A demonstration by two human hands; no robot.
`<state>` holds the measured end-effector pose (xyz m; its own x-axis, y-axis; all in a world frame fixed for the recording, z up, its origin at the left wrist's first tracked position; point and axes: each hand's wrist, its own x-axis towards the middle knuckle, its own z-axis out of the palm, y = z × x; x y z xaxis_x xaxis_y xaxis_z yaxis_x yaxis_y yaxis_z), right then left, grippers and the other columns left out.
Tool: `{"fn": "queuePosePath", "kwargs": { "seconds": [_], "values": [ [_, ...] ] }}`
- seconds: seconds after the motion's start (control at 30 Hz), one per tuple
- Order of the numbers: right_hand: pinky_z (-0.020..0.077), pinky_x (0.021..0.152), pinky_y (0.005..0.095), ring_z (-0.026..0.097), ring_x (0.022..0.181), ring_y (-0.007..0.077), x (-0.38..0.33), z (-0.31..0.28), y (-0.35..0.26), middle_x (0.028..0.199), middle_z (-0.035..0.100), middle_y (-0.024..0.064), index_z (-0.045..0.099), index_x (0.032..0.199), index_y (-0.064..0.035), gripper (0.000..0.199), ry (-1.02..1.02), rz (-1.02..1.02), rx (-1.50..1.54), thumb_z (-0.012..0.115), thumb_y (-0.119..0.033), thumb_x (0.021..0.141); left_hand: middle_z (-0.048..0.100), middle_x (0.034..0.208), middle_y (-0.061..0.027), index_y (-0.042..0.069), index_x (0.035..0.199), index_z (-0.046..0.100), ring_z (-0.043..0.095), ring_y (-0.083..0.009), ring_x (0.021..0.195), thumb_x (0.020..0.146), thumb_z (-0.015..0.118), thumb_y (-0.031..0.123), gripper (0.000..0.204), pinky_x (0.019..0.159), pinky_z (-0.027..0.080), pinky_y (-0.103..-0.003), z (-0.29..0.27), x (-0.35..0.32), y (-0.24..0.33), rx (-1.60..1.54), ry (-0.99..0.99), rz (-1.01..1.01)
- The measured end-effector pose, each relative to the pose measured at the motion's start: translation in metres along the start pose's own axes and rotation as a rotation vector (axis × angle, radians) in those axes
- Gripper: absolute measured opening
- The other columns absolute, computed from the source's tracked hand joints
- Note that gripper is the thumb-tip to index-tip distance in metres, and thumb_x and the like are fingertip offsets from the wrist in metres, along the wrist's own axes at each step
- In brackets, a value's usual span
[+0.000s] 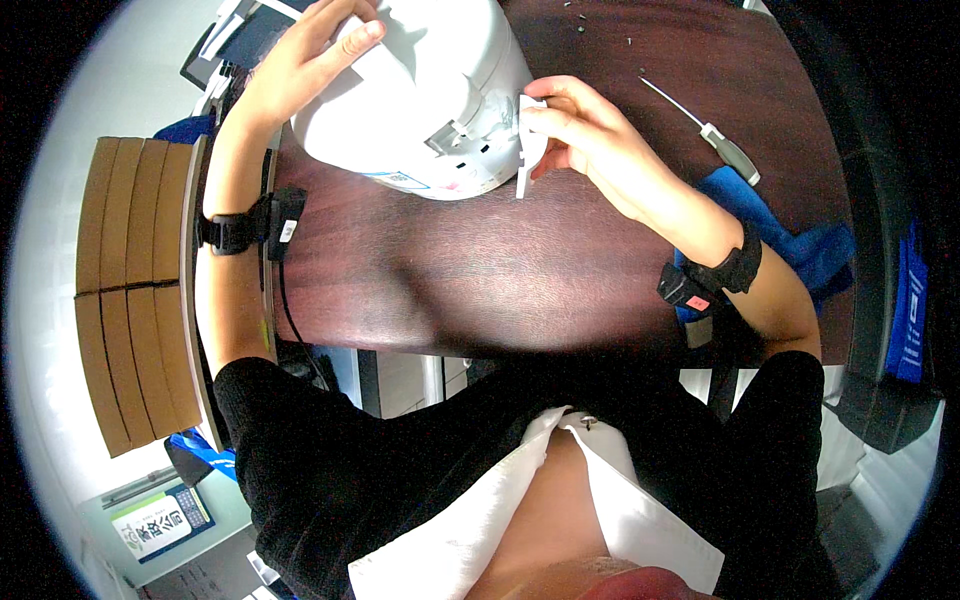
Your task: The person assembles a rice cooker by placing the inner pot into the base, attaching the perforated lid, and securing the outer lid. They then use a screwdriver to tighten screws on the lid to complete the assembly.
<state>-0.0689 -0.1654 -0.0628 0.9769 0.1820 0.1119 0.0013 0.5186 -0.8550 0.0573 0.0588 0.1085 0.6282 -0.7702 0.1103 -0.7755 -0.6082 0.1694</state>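
Note:
A white, rounded appliance that looks like a rice cooker [350,120] lies tilted at the far edge of the table, with small dark slots and a recessed opening on its near right side. My left hand [318,55] is closed over the white handle [385,66] on its upper left; some fingertips are cut off by the picture's edge. Between the thumb and fingers of my right hand [585,130] is a small white plastic cover [530,150], held upright right beside that slotted side. Whether the cover touches the appliance I cannot tell.
On the dark wood table [480,270] a screwdriver [735,155] with a grey handle lies to the right, above a blue cloth [740,200] by my right forearm. Small screws [581,29] lie at the far side. Brown cardboard [135,300] stands left of the table.

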Motion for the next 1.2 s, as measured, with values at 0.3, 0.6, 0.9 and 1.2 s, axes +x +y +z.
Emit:
{"fn": "queuePosePath", "kwargs": {
  "seconds": [0.3, 0.6, 0.9, 1.2],
  "values": [
    [0.0550, 0.071, 0.0317, 0.066, 0.082, 0.0200, -0.004, 0.011, 0.000, 0.105, 0.060, 0.0129, 0.053, 0.116, 0.0012, 0.043, -0.077, -0.073, -0.080, 0.074, -0.021, 0.086, 0.056, 0.085, -0.0134, 0.001, 0.081, 0.058, 0.052, -0.0253, 0.087, 0.085, 0.055, 0.032, 0.032, 0.082, 0.043, -0.038, 0.004, 0.018, -0.024, -0.019, -0.051, 0.153],
    [0.0550, 0.074, 0.0258, 0.064, 0.084, 0.0149, -0.002, 0.032, 0.016, 0.100, 0.053, 0.0060, 0.056, 0.105, 0.0004, 0.033, -0.036, -0.296, -0.302, 0.078, -0.009, 0.081, 0.066, 0.081, -0.0173, -0.004, 0.080, 0.067, 0.062, -0.0282, 0.074, 0.082, 0.054, 0.024, 0.032, 0.069, 0.049, -0.038, 0.002, 0.021, 0.016, -0.059, 0.004, -0.080],
    [0.0538, 0.075, 0.0244, 0.061, 0.086, 0.0125, -0.006, 0.042, 0.023, 0.093, 0.051, 0.0038, 0.050, 0.102, -0.0026, 0.037, 0.111, -0.296, -0.250, 0.080, -0.008, 0.079, 0.064, 0.063, -0.0150, -0.005, 0.075, 0.067, 0.060, -0.0267, 0.055, 0.080, 0.052, 0.023, 0.032, 0.055, 0.050, -0.038, 0.000, 0.026, 0.028, 0.023, -0.050, -0.101],
    [0.0513, 0.071, 0.0224, 0.052, 0.078, 0.0081, -0.009, 0.045, 0.027, 0.090, 0.047, 0.0015, 0.047, 0.105, -0.0046, 0.041, 0.153, -0.275, -0.231, 0.080, -0.010, 0.080, 0.064, 0.059, -0.0160, -0.005, 0.072, 0.068, 0.062, -0.0252, 0.051, 0.081, 0.050, 0.023, 0.035, 0.050, 0.051, -0.036, -0.005, 0.023, 0.040, 0.119, -0.042, -0.076]
  ]
}}
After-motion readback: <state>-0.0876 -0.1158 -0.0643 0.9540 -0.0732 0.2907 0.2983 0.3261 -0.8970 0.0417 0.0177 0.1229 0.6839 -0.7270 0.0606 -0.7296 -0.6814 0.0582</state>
